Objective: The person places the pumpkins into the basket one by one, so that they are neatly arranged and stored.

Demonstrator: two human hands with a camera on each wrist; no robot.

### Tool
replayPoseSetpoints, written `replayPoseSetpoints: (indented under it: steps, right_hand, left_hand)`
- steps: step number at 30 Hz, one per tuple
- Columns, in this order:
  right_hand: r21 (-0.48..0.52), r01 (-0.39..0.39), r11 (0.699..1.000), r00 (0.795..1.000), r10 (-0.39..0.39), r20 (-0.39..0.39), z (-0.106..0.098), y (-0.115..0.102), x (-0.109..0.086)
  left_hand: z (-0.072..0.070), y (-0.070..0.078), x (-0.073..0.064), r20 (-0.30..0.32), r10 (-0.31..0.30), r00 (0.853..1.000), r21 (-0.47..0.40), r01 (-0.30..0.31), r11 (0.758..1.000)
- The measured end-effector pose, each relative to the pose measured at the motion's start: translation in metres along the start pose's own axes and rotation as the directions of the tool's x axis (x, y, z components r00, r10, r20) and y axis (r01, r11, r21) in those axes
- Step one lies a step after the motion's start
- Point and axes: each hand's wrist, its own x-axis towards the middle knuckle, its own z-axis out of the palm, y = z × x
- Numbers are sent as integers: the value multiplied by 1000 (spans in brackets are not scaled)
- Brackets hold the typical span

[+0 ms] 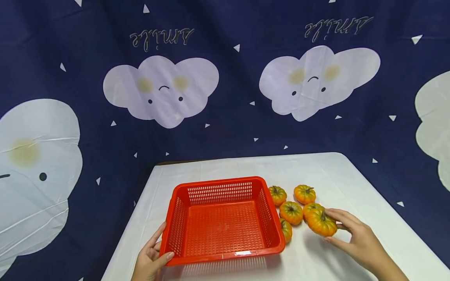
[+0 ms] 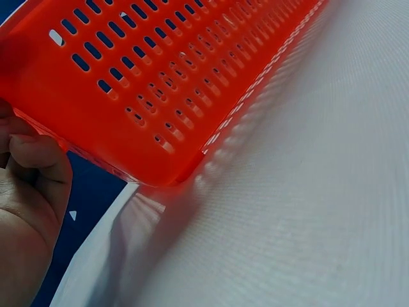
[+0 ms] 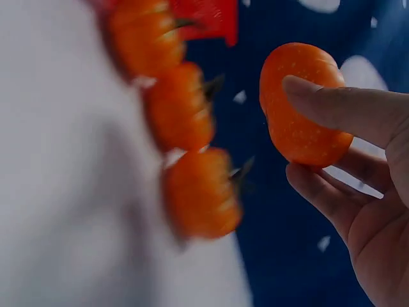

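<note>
In the head view a red plastic basket (image 1: 225, 226) with slotted sides sits over the white table, its inside bare. My left hand (image 1: 151, 255) grips its near left corner, thumb over the rim. In the left wrist view curled fingers (image 2: 41, 157) are at the basket's end beside its slotted wall (image 2: 147, 70). My right hand (image 1: 362, 238) holds a small orange pumpkin (image 1: 321, 224) between thumb and fingers, raised off the table. The right wrist view shows the thumb across the held pumpkin (image 3: 300, 121), with fingers beneath it.
Several more small pumpkins (image 1: 291, 212) lie close together on the white tablecloth (image 1: 358, 210), right of the basket. One pumpkin (image 1: 286, 230) is partly hidden by the basket's right rim. A dark blue curtain (image 1: 239, 140) with cloud prints hangs behind the table.
</note>
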Motion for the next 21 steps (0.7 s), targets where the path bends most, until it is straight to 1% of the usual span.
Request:
replayPoseSetpoints:
  steps: [3, 6, 9, 11, 14, 16, 18, 21]
  right_hand:
    - [22, 42, 999, 999, -42, 31, -9, -12, 33]
    - [55, 106, 993, 992, -110, 68, -12, -25, 71]
    - [115, 172, 978, 979, -183, 92, -10, -38, 108]
    - [168, 206, 964, 967, -226, 113, -3, -48, 131]
    - [262, 223, 939, 949, -271, 164, 15, -64, 163]
    - [324, 220, 920, 934, -295, 203, 33, -77, 183]
    - [382, 214, 899, 916, -321, 242, 54, -90, 201]
    - [452, 196, 870, 885, -356, 302, 87, -108, 225]
  left_hand:
    - [-1, 2, 2, 8, -4, 1000, -1, 4, 1000]
    - [0, 3, 2, -16, -19, 1000, -2, 19, 1000]
    - [2, 4, 3, -40, -36, 999, 12, 36, 999]
    - [4, 4, 3, -55, -47, 997, 20, 49, 999]
    - [4, 3, 2, -63, -59, 996, 25, 60, 998]
    - [3, 2, 2, -54, -54, 997, 20, 55, 998]
    - [1, 1, 1, -24, -30, 999, 13, 30, 999]
    - [-2, -1, 2, 42, 17, 999, -11, -17, 1000]
